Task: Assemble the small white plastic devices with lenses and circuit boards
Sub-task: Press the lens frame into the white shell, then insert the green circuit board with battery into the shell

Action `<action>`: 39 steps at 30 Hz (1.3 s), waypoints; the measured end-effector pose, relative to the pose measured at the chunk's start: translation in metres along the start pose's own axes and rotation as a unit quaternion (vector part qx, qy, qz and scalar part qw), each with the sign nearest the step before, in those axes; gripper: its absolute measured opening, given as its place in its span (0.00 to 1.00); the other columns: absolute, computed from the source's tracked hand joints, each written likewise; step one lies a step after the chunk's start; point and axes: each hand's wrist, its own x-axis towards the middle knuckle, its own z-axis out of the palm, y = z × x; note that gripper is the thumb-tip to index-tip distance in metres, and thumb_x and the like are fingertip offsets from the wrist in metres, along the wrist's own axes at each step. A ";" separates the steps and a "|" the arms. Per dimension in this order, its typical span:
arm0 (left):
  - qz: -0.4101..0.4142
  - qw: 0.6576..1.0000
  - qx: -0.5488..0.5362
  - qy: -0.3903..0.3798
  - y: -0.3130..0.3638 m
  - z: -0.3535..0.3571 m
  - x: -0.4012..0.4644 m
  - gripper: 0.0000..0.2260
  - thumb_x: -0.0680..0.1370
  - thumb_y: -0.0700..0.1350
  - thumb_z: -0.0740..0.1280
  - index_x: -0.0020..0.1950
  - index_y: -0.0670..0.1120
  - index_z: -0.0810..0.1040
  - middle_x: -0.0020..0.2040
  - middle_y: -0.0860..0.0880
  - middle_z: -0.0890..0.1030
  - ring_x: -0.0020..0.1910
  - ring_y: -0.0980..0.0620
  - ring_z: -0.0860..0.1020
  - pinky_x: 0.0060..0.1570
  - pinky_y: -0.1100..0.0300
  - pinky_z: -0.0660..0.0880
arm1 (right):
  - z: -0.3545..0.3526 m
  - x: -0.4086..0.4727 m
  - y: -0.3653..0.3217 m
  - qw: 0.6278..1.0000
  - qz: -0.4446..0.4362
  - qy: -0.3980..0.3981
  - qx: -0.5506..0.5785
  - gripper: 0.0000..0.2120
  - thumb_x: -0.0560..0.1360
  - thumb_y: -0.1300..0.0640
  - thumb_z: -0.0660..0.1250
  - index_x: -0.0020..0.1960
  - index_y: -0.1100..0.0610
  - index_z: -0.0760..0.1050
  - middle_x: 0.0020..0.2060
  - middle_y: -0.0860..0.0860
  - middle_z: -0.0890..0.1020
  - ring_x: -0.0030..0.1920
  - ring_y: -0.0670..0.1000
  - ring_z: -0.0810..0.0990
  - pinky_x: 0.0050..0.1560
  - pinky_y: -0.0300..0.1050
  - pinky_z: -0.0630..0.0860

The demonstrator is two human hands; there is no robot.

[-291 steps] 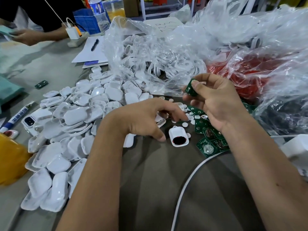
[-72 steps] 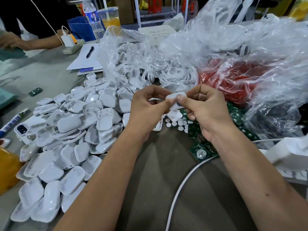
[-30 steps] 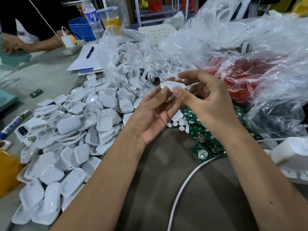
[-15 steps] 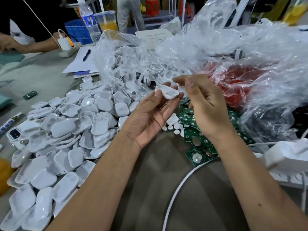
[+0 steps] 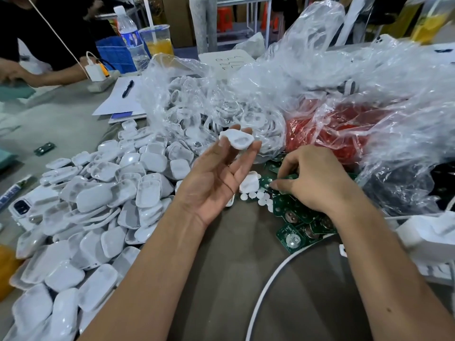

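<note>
My left hand [image 5: 216, 178] is raised palm up and holds a small white plastic shell [image 5: 237, 139] at its fingertips, hollow side towards me. My right hand [image 5: 312, 178] is down on the heap of green circuit boards [image 5: 293, 217], fingers curled among them; whether it grips one is hidden. Small white round lenses [image 5: 256, 195] lie scattered on the table between my two hands. A big pile of white shells [image 5: 103, 200] covers the table at my left.
Clear plastic bags [image 5: 246, 94] of white parts and a red-filled bag [image 5: 327, 129] crowd the back and right. A white cable [image 5: 266, 289] curves over the dark mat. A phone [image 5: 21, 206], a marker, papers, a bottle and a drink stand at left. Another person's arm rests at far left.
My right hand let go of the white shell and dropped to the circuit boards. The left hand keeps the shell alone, a little higher.
</note>
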 end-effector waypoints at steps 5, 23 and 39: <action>-0.007 0.998 -0.021 -0.060 0.000 -0.002 -0.002 0.25 0.77 0.34 0.67 0.74 0.36 0.69 0.63 0.35 0.81 0.61 0.33 0.81 0.57 0.48 0.82 | 0.008 0.003 0.004 0.984 -0.013 0.092 0.151 0.08 0.76 0.50 0.76 0.43 0.48 0.77 0.37 0.44 0.83 0.35 0.41 0.82 0.34 0.32 0.71; 0.014 0.996 -0.044 -0.077 0.005 -0.007 0.000 0.25 0.69 0.29 0.75 0.65 0.38 0.76 0.61 0.37 0.82 0.62 0.32 0.80 0.64 0.42 0.77 | 0.008 0.005 -0.001 0.772 0.037 -0.025 0.634 0.10 0.82 0.69 0.63 0.59 0.64 0.82 0.49 0.58 0.88 0.46 0.48 0.83 0.46 0.39 0.80; 0.083 0.990 0.093 -0.059 -0.012 -0.001 -0.001 0.19 0.66 0.25 0.71 0.52 0.42 0.82 0.58 0.40 0.84 0.57 0.39 0.84 0.55 0.52 0.82 | 0.003 -0.001 -0.009 0.724 -0.042 0.092 0.682 0.16 0.67 0.62 0.77 0.54 0.59 0.83 0.35 0.53 0.85 0.34 0.49 0.83 0.35 0.38 0.77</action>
